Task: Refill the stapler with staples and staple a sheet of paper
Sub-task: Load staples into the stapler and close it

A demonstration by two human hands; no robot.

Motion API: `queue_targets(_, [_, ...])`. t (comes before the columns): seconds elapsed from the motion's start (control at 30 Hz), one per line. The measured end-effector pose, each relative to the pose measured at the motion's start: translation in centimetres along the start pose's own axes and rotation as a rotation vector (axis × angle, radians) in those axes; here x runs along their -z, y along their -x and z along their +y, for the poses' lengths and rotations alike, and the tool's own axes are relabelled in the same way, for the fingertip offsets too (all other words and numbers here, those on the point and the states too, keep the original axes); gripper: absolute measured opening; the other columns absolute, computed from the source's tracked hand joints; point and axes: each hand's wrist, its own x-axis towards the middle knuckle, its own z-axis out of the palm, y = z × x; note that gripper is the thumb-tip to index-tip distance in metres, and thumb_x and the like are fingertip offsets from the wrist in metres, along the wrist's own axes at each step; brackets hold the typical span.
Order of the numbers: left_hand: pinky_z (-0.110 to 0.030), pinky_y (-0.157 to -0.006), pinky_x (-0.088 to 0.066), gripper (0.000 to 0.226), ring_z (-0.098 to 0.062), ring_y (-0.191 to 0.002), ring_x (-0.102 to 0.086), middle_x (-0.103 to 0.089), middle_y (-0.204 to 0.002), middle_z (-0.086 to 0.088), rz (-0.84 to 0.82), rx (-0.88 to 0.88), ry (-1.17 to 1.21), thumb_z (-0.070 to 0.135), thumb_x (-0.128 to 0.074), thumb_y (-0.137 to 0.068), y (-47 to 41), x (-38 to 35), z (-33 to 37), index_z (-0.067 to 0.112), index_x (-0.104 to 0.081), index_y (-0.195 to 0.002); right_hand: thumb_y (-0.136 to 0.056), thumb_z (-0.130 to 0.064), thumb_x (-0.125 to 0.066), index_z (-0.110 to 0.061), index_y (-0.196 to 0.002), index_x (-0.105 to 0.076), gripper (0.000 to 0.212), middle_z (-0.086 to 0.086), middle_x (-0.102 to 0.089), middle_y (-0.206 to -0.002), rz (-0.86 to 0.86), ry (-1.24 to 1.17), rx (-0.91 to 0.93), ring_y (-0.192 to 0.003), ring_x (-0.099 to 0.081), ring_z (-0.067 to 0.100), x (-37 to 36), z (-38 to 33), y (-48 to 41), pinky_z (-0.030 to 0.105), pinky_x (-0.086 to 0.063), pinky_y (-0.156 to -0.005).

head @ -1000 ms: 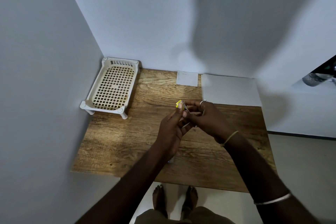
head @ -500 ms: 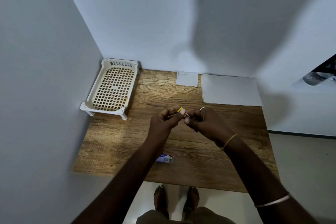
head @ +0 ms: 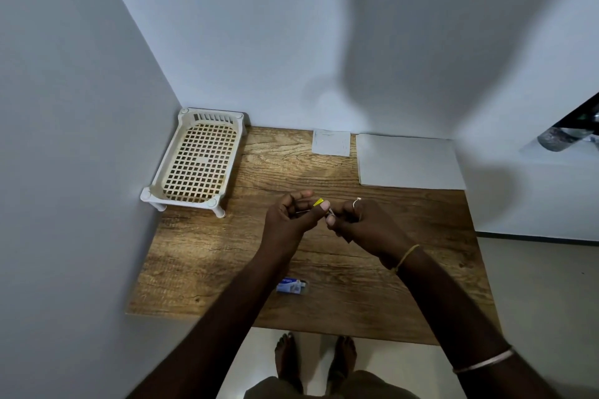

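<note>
Gripping one stapler [head: 319, 203], two hands [head: 287, 220] [head: 364, 227]

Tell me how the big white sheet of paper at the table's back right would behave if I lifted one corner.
Probably floppy: the sheet of paper looks thin and lies flat on the wooden table, so a lifted corner would likely droop. Likely very light too. Pushed, it may slide easily, as nothing rests on it.
</note>
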Motion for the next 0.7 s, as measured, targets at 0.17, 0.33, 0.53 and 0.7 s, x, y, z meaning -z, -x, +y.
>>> queue_targets(0.17, [-0.047, -0.096, -0.059, 0.040, -0.021, -0.109, -0.073, -0.077, -0.113, -0.007, -0.036, 0.001, 0.013, 0.024, -0.084, -0.083, -0.2, 0.2, -0.1, 0.019, -0.068, -0.120, -0.093, -0.027, -0.071, -0.053, -0.081, -0.072, 0.028, -0.016, -0.070, -0.064, -0.015, -0.065, 0.007, -0.056, -0.058, -0.003, 0.1, 0.0, -0.1, 0.012, -0.046, -0.051])
queue_targets(0.33, [-0.037, -0.092, -0.058, 0.048, -0.025, -0.114, -0.071, -0.075, -0.120, -0.008, -0.134, -0.050, 0.031, 0.005, -0.080, -0.085, -0.4, 0.8, 0.6, 0.017, -0.063, -0.128, -0.086, -0.020, -0.078, -0.025, -0.098, -0.078, 0.013, -0.015, -0.075, -0.074, 0.015, -0.120, 0.019, -0.066, -0.065, -0.006, 0.3, 0.3, -0.2, 0.010, -0.047, -0.058])
queue_targets(0.53, [-0.045, -0.096, -0.058, 0.058, -0.027, -0.118, -0.067, -0.066, -0.131, -0.018, -0.199, -0.079, 0.127, 0.001, -0.076, -0.080, -0.7, 1.1, 1.5, 0.015, -0.060, -0.134, -0.076, -0.019, -0.086, -0.026, -0.103, -0.074, 0.031, -0.010, -0.076, -0.088, 0.114, -0.058, 0.057, -0.079, -0.068, 0.000, 0.4, 0.4, -0.6, 0.013, -0.051, -0.067])
queue_targets(0.7, [-0.050, -0.102, -0.053, 0.062, -0.030, -0.128, -0.061, -0.067, -0.135, -0.010, -0.196, -0.125, 0.138, 0.002, -0.077, -0.081, -0.9, 1.3, 1.5, 0.009, -0.056, -0.139, -0.076, -0.019, -0.087, -0.023, -0.108, -0.072, 0.036, -0.004, -0.077, -0.095, 0.140, -0.076, 0.059, -0.086, -0.071, 0.012, 1.1, 0.3, -0.8, 0.027, -0.057, -0.073])
